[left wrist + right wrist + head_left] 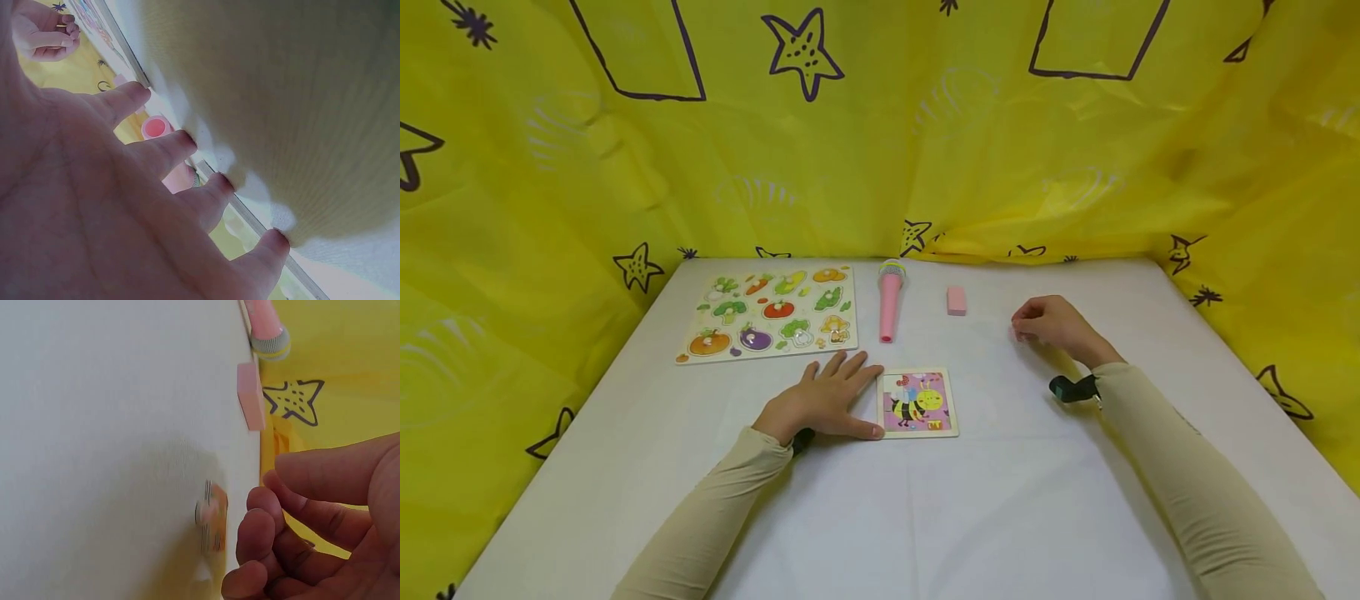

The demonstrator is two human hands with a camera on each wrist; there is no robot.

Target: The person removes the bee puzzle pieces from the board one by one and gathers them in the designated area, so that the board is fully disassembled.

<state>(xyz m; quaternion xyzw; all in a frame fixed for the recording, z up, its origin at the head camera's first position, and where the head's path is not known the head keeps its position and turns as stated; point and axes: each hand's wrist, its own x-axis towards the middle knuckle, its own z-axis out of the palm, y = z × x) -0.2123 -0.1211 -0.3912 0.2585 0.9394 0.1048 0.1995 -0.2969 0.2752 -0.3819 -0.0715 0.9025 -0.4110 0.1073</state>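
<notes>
My left hand (pixel 829 403) lies palm down with fingers spread, its thumb and index fingertip at the left edge of a square bee picture puzzle (pixel 917 406). Beyond its other fingertips is the front edge of a vegetable peg board (pixel 760 292). My right hand (pixel 1054 323) is over the right side of the table, fingers loosely curled and thumb near the index finger. A small blurred orange piece with a pale knob (pixel 217 519) appears just off those fingertips in the right wrist view, apart from them. In the head view, only a faint pinkish blur shows there.
A pink toy microphone (pixel 890 304) lies behind the bee puzzle, right of the peg board. Farther right is a pink block (pixel 956 301). A white cloth covers the table (pixel 865 517), and a yellow patterned curtain (pixel 880 167) surrounds its back and sides.
</notes>
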